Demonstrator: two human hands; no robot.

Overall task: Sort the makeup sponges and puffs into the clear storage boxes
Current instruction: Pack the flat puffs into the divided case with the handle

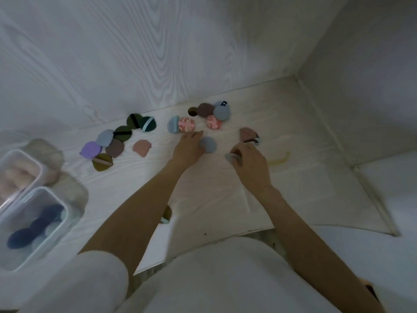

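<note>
Left hand [188, 147] was open, fingers touching a grey-blue puff [207, 144] on the surface; right hand [248, 159] pinched another grey puff [230, 157]. Best to gather like colours, then carry to clear box [59, 227] far left

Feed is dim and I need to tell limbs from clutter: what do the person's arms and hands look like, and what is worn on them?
Both forearms are bare, with no gloves, and no watch or rings that I can make out. The left hand and right hand are uncovered. A loose white sleeve covers the left upper arm down to about the elbow. The right arm's sleeve is out of view. The frame is blurred.
</note>
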